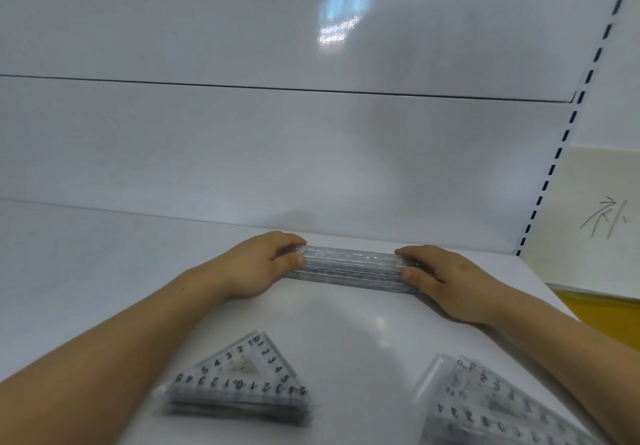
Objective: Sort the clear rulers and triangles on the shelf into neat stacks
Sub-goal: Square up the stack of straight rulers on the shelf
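A: Question: why is the stack of clear rulers (pixel 349 266) held at both ends?

B: Probably to square its edges. The left hand (pixel 256 268) and right hand (pixel 446 282) each pinch 1 end between thumb and curled fingers, and the stack lies between them on the shelf (pixel 346 323).

A: Any box or tray?

B: None visible. 2 piles lie nearer than the hands: the left triangle stack (pixel 239 382) and the right triangle stack (pixel 491 406), 1 beside each forearm.

White shelf (pixel 346 323), clear ruler stack (pixel 349 268) with grey markings, before it clear left triangle stack (pixel 242 385) and right triangle stack (pixel 491 406), black numerals (right one blurred), right of it white upright (pixel 568 133) with black slots, cream panel (pixel 595 181) scribbled grey, yellow strip (pixel 595 309)
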The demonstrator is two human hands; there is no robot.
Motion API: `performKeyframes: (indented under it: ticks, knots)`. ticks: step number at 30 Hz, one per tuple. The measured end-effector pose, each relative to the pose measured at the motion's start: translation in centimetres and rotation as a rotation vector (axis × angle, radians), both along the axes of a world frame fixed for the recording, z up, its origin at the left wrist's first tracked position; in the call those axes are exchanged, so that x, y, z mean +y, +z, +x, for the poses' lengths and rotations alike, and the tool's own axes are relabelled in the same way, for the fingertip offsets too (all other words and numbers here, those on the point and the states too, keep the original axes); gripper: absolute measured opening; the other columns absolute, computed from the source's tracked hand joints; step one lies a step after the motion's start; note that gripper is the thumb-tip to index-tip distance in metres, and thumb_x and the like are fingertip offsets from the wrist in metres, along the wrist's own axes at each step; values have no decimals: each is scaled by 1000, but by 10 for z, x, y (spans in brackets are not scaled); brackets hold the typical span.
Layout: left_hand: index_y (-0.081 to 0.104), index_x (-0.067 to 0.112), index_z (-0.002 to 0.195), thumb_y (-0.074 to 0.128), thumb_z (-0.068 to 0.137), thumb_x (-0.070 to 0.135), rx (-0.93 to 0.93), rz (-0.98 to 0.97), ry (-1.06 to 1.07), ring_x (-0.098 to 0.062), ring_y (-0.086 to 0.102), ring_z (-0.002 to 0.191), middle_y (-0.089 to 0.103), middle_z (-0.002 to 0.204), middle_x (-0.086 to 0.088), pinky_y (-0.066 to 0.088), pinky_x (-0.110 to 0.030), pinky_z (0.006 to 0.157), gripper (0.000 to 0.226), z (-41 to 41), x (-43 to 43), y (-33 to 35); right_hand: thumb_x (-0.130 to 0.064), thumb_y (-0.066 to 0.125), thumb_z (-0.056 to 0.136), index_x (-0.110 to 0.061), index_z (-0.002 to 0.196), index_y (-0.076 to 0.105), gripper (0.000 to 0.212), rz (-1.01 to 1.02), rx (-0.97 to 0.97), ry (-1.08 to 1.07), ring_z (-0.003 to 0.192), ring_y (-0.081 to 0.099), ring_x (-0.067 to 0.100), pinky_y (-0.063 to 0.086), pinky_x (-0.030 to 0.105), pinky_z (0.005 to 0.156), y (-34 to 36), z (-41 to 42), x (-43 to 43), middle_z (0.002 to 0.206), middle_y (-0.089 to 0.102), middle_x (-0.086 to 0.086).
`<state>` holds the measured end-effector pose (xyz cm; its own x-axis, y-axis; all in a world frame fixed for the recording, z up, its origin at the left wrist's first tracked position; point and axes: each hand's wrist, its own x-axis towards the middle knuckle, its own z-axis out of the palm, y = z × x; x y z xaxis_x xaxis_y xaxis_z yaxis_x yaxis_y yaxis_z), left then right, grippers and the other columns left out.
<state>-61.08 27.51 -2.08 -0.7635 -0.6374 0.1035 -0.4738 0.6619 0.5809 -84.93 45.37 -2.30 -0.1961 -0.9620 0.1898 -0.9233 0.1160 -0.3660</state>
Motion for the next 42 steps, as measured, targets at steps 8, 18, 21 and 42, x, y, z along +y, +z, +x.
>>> performKeyframes:
  ticks: [8,18,21,42]
  knots:
    - [54,44,98,57,91,36,80,65,13,0,55,92,58,102,22,40,-13,77,11,0,0,-1,-37,49,96,-28,138,42,44,13,0,-14,105,40,0,25,10,84,0,-5,1,131,48,-12]
    - [53,38,107,76,76,23,31,43,22,-5,58,92,57,105,17,41,-15,76,41,4,-10,-4,-39,66,85,-37,138,40,58,57,-55,-36,102,45,1,30,14,84,1,-8,3,123,50,-16]
    - [49,39,122,77,74,32,-12,47,48,-7,55,96,50,112,18,41,-20,85,56,5,-10,-2,-45,69,80,-42,139,33,69,99,-66,-55,102,47,4,33,17,86,1,-10,4,119,46,-18]
    - [16,34,146,66,79,51,-235,-96,110,-6,50,81,46,83,19,38,-22,70,85,17,-5,6,-55,73,71,-41,142,25,87,121,-84,-146,78,57,3,39,15,66,10,-13,15,92,56,-11]
